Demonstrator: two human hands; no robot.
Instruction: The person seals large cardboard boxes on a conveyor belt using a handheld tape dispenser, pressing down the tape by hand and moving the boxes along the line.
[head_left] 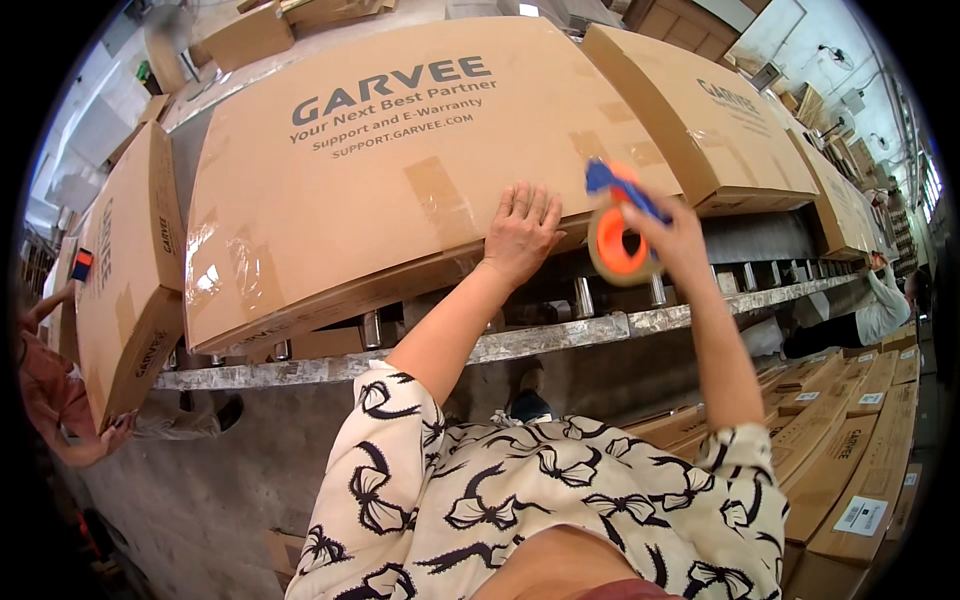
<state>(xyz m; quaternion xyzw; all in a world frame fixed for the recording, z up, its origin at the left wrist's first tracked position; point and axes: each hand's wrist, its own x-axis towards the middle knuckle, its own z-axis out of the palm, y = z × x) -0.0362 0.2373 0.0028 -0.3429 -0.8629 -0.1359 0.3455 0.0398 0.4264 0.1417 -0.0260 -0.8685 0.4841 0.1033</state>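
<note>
A large flat cardboard box (pixel 360 210) lies in front of me on a roller conveyor (pixel 480 349). Strips of clear tape show on its top and along its near edge. Flat on the box's near edge rests my left hand (pixel 523 222), fingers stretched out, with nothing in it. My right hand (pixel 672 235) is closed round a tape dispenser (pixel 622 240) with an orange and blue body and a roll of tape on it. The dispenser is smeared by motion and held over the box's near right edge; whether it touches the box, I cannot tell.
A second box (pixel 725 125) lies to the right on the conveyor, with another (pixel 835 195) beyond. On the left, a person (pixel 65 390) holds a tilted box (pixel 130 270). Another person (pixel 880 310) stands far right. Stacked flat cartons (pixel 840 450) lie at the lower right.
</note>
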